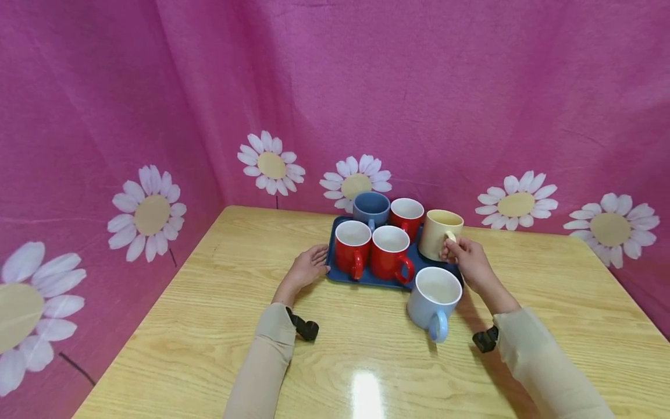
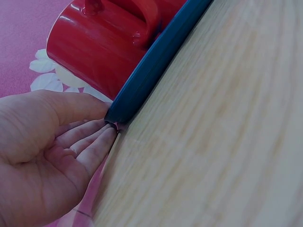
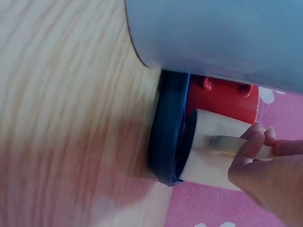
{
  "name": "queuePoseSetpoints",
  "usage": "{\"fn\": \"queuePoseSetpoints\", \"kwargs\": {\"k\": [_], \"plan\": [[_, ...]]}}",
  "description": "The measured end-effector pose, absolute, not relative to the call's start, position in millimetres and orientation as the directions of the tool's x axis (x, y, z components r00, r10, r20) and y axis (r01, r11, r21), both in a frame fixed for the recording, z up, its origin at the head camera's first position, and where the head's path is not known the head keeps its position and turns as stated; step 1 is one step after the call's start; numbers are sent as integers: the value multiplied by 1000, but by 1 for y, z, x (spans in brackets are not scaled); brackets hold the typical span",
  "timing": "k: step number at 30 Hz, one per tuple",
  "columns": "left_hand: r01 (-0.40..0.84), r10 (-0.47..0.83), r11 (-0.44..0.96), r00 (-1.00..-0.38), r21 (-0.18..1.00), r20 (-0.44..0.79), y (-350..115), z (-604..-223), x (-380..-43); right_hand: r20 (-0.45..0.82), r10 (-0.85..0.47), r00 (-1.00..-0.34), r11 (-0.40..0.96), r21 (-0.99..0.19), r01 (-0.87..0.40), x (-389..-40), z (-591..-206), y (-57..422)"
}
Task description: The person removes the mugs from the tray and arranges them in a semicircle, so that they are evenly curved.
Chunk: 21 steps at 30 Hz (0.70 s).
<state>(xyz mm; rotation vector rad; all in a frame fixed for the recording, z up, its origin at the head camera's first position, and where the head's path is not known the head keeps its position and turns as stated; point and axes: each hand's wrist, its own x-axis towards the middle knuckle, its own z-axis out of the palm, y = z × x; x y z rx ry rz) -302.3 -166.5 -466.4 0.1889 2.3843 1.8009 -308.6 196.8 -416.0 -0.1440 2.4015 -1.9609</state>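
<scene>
At the left end of the blue tray (image 1: 384, 281), my left hand (image 1: 307, 266) holds the rim. The left wrist view shows the thumb (image 2: 83, 106) against the rim's upper side and straight fingers at its lower edge. My right hand (image 1: 471, 263) pinches the handle of a cream mug (image 1: 435, 237) over the tray's right end; the mug tilts slightly, and I cannot tell whether its base fully touches the tray. Red mugs with white insides, among them a front-left one (image 1: 349, 258) and a front-middle one (image 1: 386, 263), stand on the tray beside a blue-grey mug (image 1: 370, 208).
A larger light-blue mug (image 1: 431, 305) stands on the wooden table (image 1: 220, 302) at the tray's front right, its handle toward me. Behind the table hangs a pink cloth (image 1: 377, 87) with daisies, which also runs along the left side.
</scene>
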Motion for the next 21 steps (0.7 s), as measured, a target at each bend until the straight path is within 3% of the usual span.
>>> {"fn": "queuePoseSetpoints", "kwargs": {"k": [10,21], "plan": [[25,199,281,-979,959,-33,-167,-468,-303,34,-48,-998,184,-982,-42,-291,-421,197],[40,218,283,-976,958,-24,-167,-467,-303,144,-2,-990,117,-983,-144,-275,-430,196]]}}
